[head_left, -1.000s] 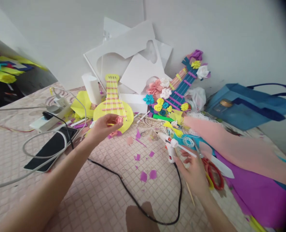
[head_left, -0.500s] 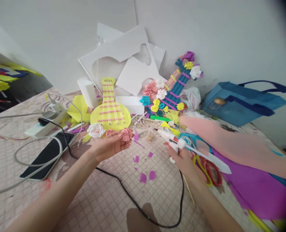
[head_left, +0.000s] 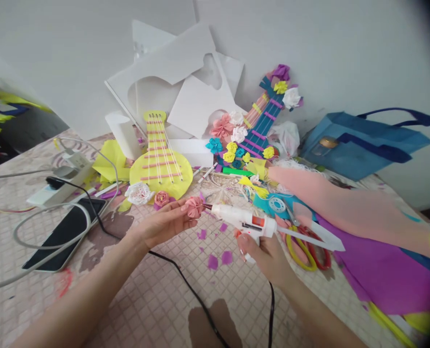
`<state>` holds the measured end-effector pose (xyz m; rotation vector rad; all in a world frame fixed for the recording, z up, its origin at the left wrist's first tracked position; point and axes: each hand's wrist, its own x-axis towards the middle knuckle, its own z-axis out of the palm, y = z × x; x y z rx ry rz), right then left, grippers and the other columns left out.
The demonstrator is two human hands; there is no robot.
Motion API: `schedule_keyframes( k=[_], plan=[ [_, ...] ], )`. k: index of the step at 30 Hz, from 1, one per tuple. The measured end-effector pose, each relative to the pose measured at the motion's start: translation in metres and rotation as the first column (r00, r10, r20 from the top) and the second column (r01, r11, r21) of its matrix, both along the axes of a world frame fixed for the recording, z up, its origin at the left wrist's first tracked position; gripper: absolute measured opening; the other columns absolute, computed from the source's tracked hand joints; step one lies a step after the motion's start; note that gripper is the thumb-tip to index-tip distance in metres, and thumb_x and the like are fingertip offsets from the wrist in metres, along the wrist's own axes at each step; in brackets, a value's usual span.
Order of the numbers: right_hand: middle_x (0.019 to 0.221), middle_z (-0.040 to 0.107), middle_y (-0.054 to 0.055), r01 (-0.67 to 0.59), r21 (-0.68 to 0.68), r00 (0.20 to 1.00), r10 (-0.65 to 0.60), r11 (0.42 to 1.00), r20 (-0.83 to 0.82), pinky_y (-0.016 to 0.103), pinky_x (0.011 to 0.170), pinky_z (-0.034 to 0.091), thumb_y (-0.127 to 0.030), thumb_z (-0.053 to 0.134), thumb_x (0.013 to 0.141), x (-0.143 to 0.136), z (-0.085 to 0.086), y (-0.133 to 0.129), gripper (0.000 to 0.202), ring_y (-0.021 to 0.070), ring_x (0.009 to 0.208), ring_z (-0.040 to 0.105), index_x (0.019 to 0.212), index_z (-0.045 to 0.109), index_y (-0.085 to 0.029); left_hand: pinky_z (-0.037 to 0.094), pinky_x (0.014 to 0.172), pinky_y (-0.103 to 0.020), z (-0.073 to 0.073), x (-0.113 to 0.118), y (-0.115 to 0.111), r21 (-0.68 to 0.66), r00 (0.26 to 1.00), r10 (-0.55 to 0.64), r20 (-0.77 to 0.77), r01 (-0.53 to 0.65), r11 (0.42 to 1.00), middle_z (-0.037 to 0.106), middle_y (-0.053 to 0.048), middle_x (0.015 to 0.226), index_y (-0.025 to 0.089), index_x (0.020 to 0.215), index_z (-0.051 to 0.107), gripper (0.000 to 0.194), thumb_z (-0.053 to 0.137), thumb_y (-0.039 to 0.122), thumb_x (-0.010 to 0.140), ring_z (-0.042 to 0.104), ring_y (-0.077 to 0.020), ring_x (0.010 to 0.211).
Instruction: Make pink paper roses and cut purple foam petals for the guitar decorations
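Note:
Between its fingertips my left hand (head_left: 169,224) holds a pink paper flower (head_left: 194,207). My right hand (head_left: 267,253) is wrapped round the handle of a white glue gun (head_left: 242,220), whose nozzle points left and meets the flower's right edge. Just behind my left hand, a yellow paper guitar (head_left: 161,173) with white strings and pink strips leans upright. A white flower (head_left: 140,193) and a darker pink flower (head_left: 161,198) lie at its base. To the right stands a blue paper guitar (head_left: 260,134) with purple strips and colourful flowers around it.
Scissors (head_left: 302,251) lie right of my right hand, near purple sheets (head_left: 378,270) and a pink sheet (head_left: 323,203). A blue bag (head_left: 363,145) stands at the back right. On the left are a phone (head_left: 67,234), a power strip (head_left: 60,186) and cables. White cut boards (head_left: 196,106) lean behind.
My right hand has raised the glue gun and turned it, bringing the nozzle left to the pink flower. My left hand still holds the flower. The view has shifted slightly.

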<state>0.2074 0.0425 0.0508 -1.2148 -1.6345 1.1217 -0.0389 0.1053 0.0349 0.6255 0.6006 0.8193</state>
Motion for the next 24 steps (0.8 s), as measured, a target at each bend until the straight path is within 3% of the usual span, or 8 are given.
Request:
schedule_keyframes(
  k=[9, 18, 24],
  plan=[
    [0.062, 0.042, -0.002, -0.032, 0.029, 0.998, 0.03, 0.999, 0.055, 0.023, 0.051, 0.043, -0.041, 0.049, 0.09, 0.002, -0.008, -0.004, 0.03, 0.0118, 0.056, 0.043, 0.069, 0.049, -0.02, 0.045, 0.079, -0.022, 0.004, 0.004, -0.001, 0.038, 0.996, -0.067, 0.062, 0.065, 0.997, 0.059, 0.0, 0.081, 0.015, 0.103, 0.067, 0.03, 0.075, 0.027, 0.077, 0.055, -0.0093, 0.081],
    [0.063, 0.045, -0.002, 0.03, 0.057, 0.995, -0.035, 0.998, 0.095, 0.023, 0.049, 0.042, -0.043, 0.051, 0.089, 0.003, -0.011, 0.001, 0.027, 0.0126, 0.055, 0.044, 0.074, 0.05, -0.02, 0.046, 0.082, -0.026, -0.001, -0.001, -0.001, 0.013, 1.0, -0.006, -0.003, 0.006, 1.0, 0.063, -0.004, 0.096, 0.017, 0.101, 0.069, 0.031, 0.078, 0.028, 0.073, 0.057, -0.0124, 0.087],
    [0.059, 0.045, -0.003, -0.005, 0.069, 0.99, -0.005, 0.998, 0.141, 0.024, 0.051, 0.041, -0.042, 0.049, 0.091, 0.002, -0.009, -0.003, 0.026, 0.0127, 0.054, 0.045, 0.077, 0.054, -0.02, 0.047, 0.08, -0.023, -0.001, 0.0, 0.0, 0.042, 0.998, -0.04, 0.042, 0.038, 0.998, 0.061, -0.002, 0.086, 0.016, 0.102, 0.068, 0.03, 0.076, 0.027, 0.076, 0.057, -0.0104, 0.083]
  ],
)
